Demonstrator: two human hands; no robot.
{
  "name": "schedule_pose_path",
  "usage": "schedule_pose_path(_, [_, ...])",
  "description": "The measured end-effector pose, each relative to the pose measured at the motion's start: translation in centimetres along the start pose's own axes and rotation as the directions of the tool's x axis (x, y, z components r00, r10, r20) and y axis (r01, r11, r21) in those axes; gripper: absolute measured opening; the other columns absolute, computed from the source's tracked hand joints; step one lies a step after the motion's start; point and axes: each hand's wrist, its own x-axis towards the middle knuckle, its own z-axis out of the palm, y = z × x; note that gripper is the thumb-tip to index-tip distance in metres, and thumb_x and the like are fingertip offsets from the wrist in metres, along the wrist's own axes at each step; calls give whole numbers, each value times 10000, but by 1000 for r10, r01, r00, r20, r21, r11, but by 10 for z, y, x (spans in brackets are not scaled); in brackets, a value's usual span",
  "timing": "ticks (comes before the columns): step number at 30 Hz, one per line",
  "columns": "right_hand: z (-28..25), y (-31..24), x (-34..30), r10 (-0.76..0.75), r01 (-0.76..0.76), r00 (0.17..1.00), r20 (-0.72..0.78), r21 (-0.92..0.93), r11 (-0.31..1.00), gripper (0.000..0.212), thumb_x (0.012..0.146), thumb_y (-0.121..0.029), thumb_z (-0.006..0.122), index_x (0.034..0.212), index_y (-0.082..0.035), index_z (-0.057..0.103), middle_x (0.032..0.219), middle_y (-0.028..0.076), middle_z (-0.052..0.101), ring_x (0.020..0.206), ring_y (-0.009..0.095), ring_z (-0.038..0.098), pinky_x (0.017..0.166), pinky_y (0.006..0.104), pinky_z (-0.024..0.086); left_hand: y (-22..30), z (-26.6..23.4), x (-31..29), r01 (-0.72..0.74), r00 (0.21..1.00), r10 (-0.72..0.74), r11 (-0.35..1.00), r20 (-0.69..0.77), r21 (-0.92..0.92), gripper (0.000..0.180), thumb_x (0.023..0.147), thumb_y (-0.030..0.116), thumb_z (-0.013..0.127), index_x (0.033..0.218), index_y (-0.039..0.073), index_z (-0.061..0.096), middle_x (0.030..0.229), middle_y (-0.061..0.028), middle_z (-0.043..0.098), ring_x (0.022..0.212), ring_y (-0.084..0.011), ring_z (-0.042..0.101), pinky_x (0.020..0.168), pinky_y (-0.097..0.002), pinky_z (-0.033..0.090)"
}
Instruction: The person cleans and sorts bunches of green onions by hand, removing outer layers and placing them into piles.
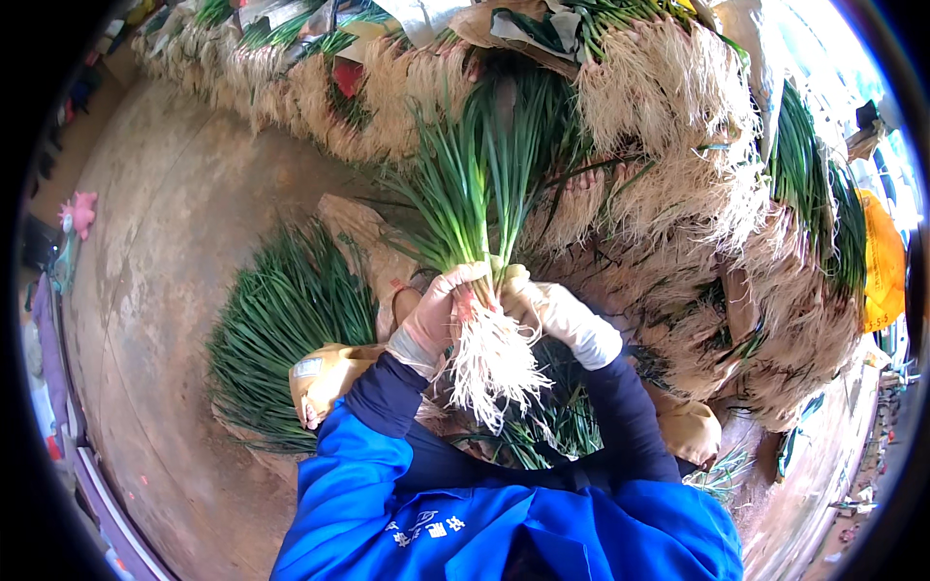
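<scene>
In front of my chest, a bunch of green garlic [484, 223] stands upright, leaves fanning away from me and pale roots [494, 363] hanging toward my lap. My left hand [431, 317], in a light glove, is closed around the reddish stem bases. Gloved as well, my right hand [557, 308] pinches the stems from the other side, with some thin roots by its fingers. The bunch parts into two clumps of leaves above my hands. Where the fingers meet behind the stems is hidden.
A big heap of green leaves [286, 339] lies on the floor to my left. Stacked bundles with dangling roots [668, 97] line the far side and right. Loose leaves [557, 421] lie below my hands. A yellow sack [882, 261] hangs at right; bare concrete floor [145, 290] spreads left.
</scene>
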Motion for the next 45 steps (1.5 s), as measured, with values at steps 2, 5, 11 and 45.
schedule_pose_path(2, [-19,-3,-5,48,-51,980,-192,-11,999,535,946,-493,429,1080,-3,596,849,57,653,739,137,575,659,268,442,-2,18,-8,71,997,-69,988,19,-134,286,871,180,548,1103,13,564,1091,-169,615,992,-315,592,959,-494,442])
schedule_pose_path(5, [-15,8,28,61,-24,997,-37,625,780,545,908,-538,471,1128,-44,544,1003,95,625,922,208,586,817,316,453,-9,15,-5,43,996,-52,993,-71,-113,283,863,189,580,1097,29,578,991,-154,639,908,-295,615,920,-481,457])
schedule_pose_path(11, [1,0,60,-8,294,933,-359,750,593,281,945,-271,522,1106,-40,521,1019,105,604,846,228,600,760,418,509,-17,2,4,56,998,-53,973,20,-224,241,842,186,624,1033,43,586,1005,-132,636,888,-270,621,869,-477,485])
schedule_pose_path(45, [-11,-9,4,-5,308,852,-523,494,813,274,965,-279,473,914,-45,606,697,-4,570,573,72,486,516,208,367,-39,-7,12,98,993,-90,991,-78,94,486,866,338,563,984,-132,544,853,-268,628,843,-376,653,799,-453,541])
